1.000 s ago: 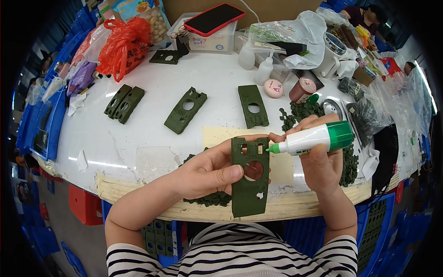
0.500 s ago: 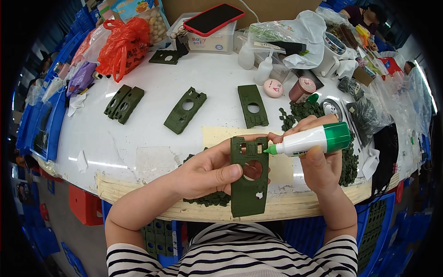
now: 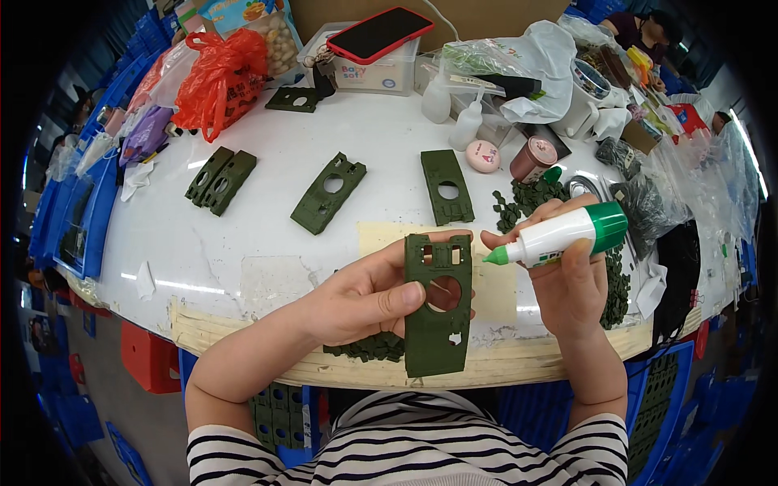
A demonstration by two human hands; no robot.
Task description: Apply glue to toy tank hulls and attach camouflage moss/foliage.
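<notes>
My left hand [image 3: 369,301] grips a dark green plastic model tank hull piece [image 3: 427,344], its thumb on the front face and the fingers behind. The piece stands upright, with a large round hole and smaller openings near its top. In my right hand [image 3: 571,279] is a white glue bottle [image 3: 555,237] with a green base and a green pointed nozzle. The nozzle points left, a short way off the piece's upper right edge and apart from it. Similar green hull pieces lie on the table, among them one at centre [image 3: 328,194] and one further right [image 3: 446,188].
Heaps of small green parts [image 3: 539,193] lie right of the hands and beneath my left wrist. Squeeze bottles [image 3: 468,121], a pink round case [image 3: 483,155] and a brownish jar [image 3: 533,158] stand behind. A red bag [image 3: 219,85] and a phone [image 3: 381,35] on a box [image 3: 365,74] are at the back.
The glue bottle has moved right and slightly up, so its nozzle has come away from the hull piece's edge. The piece has risen slightly in my left hand.
</notes>
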